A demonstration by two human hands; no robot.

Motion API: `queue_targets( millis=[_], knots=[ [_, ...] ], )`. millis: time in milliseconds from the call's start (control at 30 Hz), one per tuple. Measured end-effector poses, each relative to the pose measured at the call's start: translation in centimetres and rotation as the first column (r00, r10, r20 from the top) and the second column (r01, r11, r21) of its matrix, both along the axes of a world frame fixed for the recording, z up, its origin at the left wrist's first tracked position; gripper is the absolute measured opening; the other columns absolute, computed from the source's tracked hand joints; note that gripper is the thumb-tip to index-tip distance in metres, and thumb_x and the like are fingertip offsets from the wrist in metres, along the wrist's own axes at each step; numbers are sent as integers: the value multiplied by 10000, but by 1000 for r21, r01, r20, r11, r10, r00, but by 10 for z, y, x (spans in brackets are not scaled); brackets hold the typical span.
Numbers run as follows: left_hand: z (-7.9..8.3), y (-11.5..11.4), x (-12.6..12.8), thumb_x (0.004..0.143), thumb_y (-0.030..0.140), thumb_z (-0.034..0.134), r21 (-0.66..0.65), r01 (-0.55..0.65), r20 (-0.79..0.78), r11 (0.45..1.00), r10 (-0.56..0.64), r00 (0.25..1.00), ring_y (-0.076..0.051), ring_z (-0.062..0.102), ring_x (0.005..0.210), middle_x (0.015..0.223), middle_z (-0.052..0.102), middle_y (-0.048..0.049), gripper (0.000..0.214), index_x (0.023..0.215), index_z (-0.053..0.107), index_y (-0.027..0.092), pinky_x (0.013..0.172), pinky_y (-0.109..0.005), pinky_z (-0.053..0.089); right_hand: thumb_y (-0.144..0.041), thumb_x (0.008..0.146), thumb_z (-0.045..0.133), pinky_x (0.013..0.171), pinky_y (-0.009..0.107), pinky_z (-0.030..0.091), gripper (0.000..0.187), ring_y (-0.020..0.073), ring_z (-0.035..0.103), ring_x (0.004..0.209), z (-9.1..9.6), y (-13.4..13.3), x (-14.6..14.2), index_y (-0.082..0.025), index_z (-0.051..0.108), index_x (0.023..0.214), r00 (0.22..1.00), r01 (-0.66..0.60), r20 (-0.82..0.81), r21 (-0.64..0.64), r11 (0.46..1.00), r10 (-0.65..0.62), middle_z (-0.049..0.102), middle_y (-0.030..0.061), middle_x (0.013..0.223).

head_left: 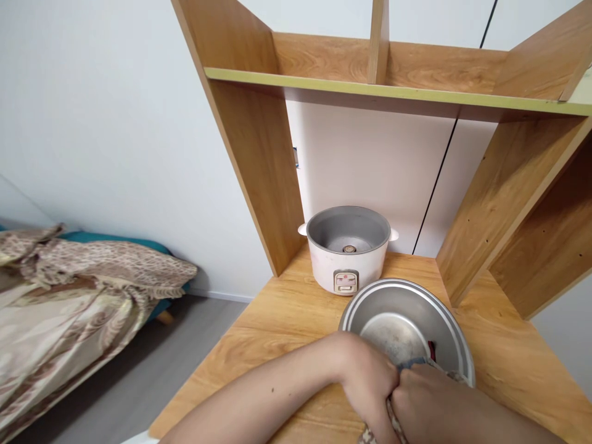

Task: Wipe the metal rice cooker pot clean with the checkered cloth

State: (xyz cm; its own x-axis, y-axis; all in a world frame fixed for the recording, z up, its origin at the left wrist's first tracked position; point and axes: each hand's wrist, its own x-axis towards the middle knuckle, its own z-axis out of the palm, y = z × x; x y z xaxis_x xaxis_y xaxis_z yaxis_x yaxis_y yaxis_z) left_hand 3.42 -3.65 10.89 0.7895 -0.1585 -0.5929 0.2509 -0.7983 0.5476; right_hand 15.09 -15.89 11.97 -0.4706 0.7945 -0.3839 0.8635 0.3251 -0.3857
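My left hand (367, 376) and my right hand (430, 401) are pressed together at the near rim of a metal inner pot (402, 320), which stands on the wooden desk (277, 327). Both hands are closed on a patterned cloth (398, 422) that shows between them and over the pot's edge. Behind the pot sits a white rice cooker (348, 250) with no lid, its grey heating well bare. The fingers are mostly hidden by the backs of the hands.
Wooden shelf panels (259, 154) rise on both sides of the cooker, with a shelf board (393, 92) above. A bed with a brown patterned blanket (69, 296) stands at the left over a grey floor. White wall lies behind.
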Motion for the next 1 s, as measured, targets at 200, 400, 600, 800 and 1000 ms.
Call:
queue_targets(
  millis=[200, 400, 600, 800, 1000],
  knots=[
    [1, -2, -2, 560, 732, 966, 18, -59, 5, 998, 59, 998, -254, 619, 628, 477, 551, 14, 624, 447, 514, 317, 723, -383, 551, -436, 922, 794, 753, 285, 568, 317, 247, 806, 933, 6, 2, 0, -253, 931, 1141, 998, 59, 20, -117, 991, -57, 913, 87, 1132],
    [11, -5, -3, 559, 624, 1000, 72, -38, -74, 997, 44, 996, -260, 621, 623, 465, 511, 30, 605, 463, 489, 316, 754, -395, 556, -475, 908, 805, 825, 332, 615, 399, 300, 834, 1031, 21, -2, 1, -259, 927, 1220, 993, 115, 7, -152, 982, -115, 910, 118, 1199],
    [15, -6, -2, 594, 659, 967, 89, -18, -87, 996, 26, 996, -277, 647, 674, 488, 542, 11, 607, 470, 480, 319, 794, -399, 560, -419, 927, 748, 887, 365, 633, 409, 316, 844, 1070, 24, -1, 1, -249, 917, 1258, 998, 63, 37, -139, 988, -58, 905, 137, 1236],
    [13, -4, -3, 564, 710, 947, 82, -20, -78, 996, 26, 997, -257, 604, 640, 496, 546, 12, 608, 481, 488, 320, 744, -385, 530, -385, 910, 741, 933, 377, 634, 400, 323, 842, 1093, 22, 1, 4, -242, 912, 1243, 999, 34, 23, -162, 986, -31, 905, 131, 1229],
    [13, -5, -4, 542, 715, 948, 70, -31, -68, 997, 36, 997, -255, 602, 649, 495, 528, 18, 610, 482, 488, 319, 750, -380, 530, -397, 878, 744, 923, 365, 634, 442, 317, 832, 1101, 22, 2, 5, -272, 896, 1273, 998, 55, -17, -189, 980, -59, 894, 107, 1269]
  ],
)
